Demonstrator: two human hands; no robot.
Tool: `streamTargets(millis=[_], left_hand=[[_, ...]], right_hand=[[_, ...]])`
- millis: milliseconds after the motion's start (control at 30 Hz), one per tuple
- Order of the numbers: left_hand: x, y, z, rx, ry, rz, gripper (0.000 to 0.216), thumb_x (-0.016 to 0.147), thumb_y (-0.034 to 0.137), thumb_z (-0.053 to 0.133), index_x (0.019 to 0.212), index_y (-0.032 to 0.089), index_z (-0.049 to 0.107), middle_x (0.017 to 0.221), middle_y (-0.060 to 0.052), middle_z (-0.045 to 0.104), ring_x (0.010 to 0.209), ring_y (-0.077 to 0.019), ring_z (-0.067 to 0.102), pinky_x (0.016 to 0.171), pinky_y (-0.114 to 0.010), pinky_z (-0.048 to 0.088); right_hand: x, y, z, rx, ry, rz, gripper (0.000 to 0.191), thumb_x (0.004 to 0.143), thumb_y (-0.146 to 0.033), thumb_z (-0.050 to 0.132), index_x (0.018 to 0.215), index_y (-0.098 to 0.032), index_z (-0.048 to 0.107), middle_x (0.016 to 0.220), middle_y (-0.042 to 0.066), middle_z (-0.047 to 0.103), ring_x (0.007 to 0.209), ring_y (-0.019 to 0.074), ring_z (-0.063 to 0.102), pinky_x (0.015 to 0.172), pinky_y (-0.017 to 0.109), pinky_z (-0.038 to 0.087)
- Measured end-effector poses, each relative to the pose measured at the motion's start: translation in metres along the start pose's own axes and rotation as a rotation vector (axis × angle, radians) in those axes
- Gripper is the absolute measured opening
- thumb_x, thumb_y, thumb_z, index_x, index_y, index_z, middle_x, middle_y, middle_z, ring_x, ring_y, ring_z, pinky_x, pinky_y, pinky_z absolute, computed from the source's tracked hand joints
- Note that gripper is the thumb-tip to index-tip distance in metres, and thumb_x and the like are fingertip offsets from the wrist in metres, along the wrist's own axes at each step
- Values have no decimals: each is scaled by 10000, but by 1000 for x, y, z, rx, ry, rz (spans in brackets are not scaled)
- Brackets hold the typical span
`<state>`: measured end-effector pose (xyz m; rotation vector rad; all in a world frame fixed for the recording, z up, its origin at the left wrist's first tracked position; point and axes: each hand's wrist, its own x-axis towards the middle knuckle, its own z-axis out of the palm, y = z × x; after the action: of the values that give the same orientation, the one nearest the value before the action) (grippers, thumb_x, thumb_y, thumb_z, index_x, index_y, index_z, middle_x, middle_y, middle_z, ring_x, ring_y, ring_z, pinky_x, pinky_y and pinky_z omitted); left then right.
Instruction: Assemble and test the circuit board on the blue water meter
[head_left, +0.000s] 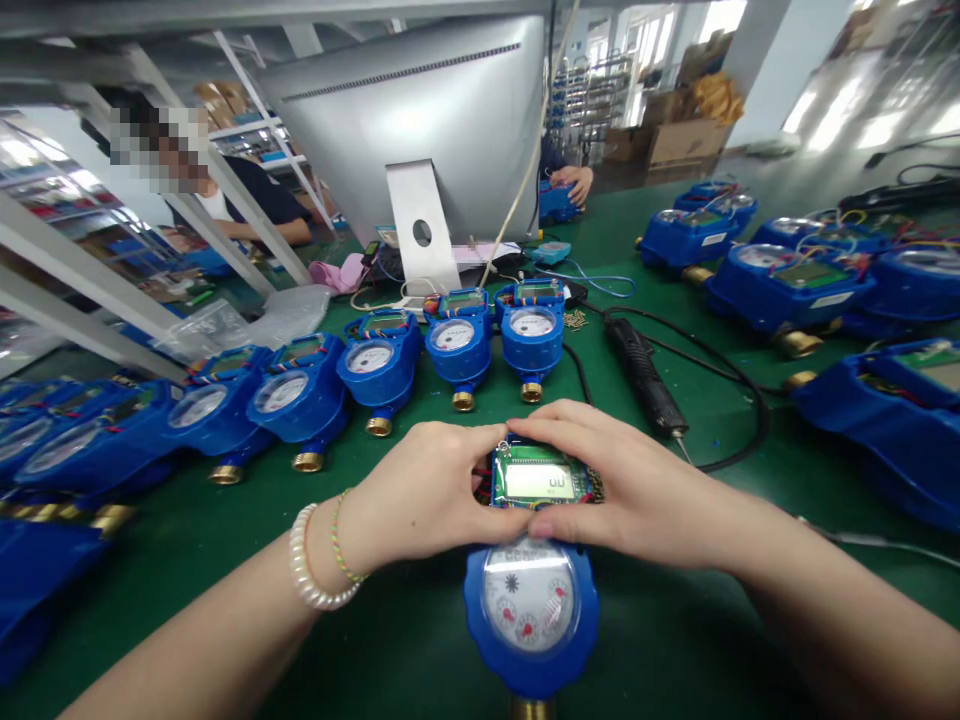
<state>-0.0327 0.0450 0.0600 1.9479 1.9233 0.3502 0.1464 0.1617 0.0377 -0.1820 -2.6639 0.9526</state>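
The water meter (530, 610), lower centre, is clamped by left hand (427, 495) and right hand (637, 490). A meter row (375, 370) and a black corded tool (649, 385) are laid above.

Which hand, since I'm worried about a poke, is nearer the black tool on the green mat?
Right. The right hand, on the water meter, lies close to the tip of the black tool, not touching; the left hand holds the meter's other side, farther off.

Bright overhead light, window glare, warped edges
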Motion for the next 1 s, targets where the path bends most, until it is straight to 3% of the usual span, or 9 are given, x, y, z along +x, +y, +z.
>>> streamTargets(millis=[100, 233, 367, 700, 1000], left_hand=[[-1, 1, -2, 6, -2, 12, 385, 761, 491, 656, 1000, 197, 591, 667, 40, 579, 543, -121, 514, 495, -225, 291], [-2, -8, -9, -88, -56, 36, 564, 740, 475, 704, 1174, 176, 506, 726, 41, 598, 607, -134, 561, 526, -220, 356], [-3, -18, -15, -206, -132, 68, 628, 764, 317, 718, 1276, 156, 392, 733, 58, 596, 663, -122, 587, 567, -200, 394], [-2, -13, -13, -222, -85, 81, 580, 745, 268, 727, 1220, 142, 420, 720, 46, 606, 666, -139, 600, 563, -212, 392], [1, -28, -25, -401, -202, 123, 462, 791, 105, 611, 1214, 165, 434, 815, 31, 652, 600, -81, 555, 536, -165, 414]], right_hand=[[3, -2, 3, 27, -11, 15, 558, 828, -433, 650, 1313, -210, 485, 1145, 68, 545, 1069, 191, 530, 924, 307, 464], [4, -2, 1, 32, -39, 41, 523, 839, -361, 649, 1319, -242, 478, 1106, 57, 529, 1005, 176, 542, 870, 292, 481], [6, -2, 0, -5, -52, 62, 512, 833, -343, 648, 1303, -212, 496, 1098, 85, 530, 977, 196, 551, 843, 325, 498], [9, -7, 12, -100, 55, 124, 510, 764, -418, 706, 1194, -203, 536, 1145, 77, 565, 1038, 220, 564, 880, 356, 494], [6, -3, 15, -163, 136, 63, 481, 758, -388, 715, 1174, -221, 541, 1061, 63, 580, 951, 199, 586, 782, 308, 510]])
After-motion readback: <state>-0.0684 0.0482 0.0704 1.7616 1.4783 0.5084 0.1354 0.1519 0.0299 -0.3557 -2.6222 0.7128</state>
